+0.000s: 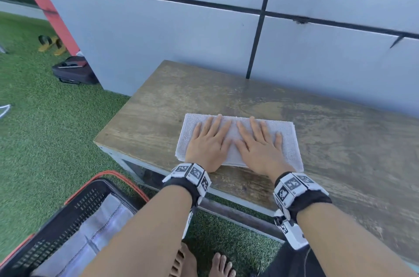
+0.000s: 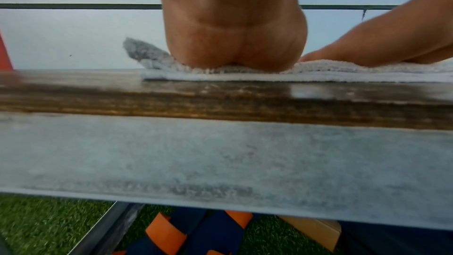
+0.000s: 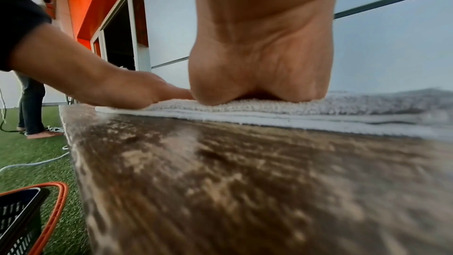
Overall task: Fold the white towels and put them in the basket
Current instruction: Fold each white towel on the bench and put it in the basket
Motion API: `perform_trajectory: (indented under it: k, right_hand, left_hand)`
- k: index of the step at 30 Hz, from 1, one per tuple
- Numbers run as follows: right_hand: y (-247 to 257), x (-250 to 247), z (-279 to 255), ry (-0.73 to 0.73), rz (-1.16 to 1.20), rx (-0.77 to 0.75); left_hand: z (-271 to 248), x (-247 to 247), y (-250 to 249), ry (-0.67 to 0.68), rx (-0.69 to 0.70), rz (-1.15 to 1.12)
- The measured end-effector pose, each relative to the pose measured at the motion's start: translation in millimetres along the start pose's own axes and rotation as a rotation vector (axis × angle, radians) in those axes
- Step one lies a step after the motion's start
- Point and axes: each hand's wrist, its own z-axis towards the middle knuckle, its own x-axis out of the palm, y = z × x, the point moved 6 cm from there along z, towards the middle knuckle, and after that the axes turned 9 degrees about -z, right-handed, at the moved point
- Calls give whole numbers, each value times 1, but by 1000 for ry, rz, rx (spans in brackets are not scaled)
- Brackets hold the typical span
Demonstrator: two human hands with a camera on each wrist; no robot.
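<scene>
Head view: my left hand (image 1: 207,144) and right hand (image 1: 260,146) lie flat, fingers straight and spread, gripping nothing, on the folded towel (image 1: 288,140) near the front edge of the table (image 1: 340,140). I should press evenly outward to set the creases.

Left wrist view: one towel corner (image 2: 137,49) lifts; flatten it.

Right wrist view: the basket (image 3: 22,218) waits on the grass, left of the table.

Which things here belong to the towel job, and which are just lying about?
Job:
- towel, folded on the table, pressed flat by left hand and right hand
- basket on the grass, light cloth inside

Lying about:
- sandals
- black case
- white cord
- another person's legs
</scene>
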Motion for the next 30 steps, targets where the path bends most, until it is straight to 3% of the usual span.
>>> perform_trajectory:
  k: [14, 19, 21, 24, 27, 30]
  right_hand:
    - [-40, 0, -14, -116, -13, 139]
    - [-35, -4, -15, 18, 54, 165]
    - [-21, -13, -21, 18, 127, 149]
    - [8, -35, -47, -239, 99, 28]
    - [27, -27, -70, -182, 79, -76]
    - [19, -23, -72, -210, 139, -51]
  left_hand:
    - [-12, -14, 41, 9, -129, -45]
    - [-23, -16, 42, 16, -201, -63]
    - [-27, -16, 41, 4, -236, -72]
    - [-32, -15, 40, 7, -298, -65]
    - [-40, -21, 37, 20, -352, -15]
    - [-53, -35, 27, 18, -403, 93]
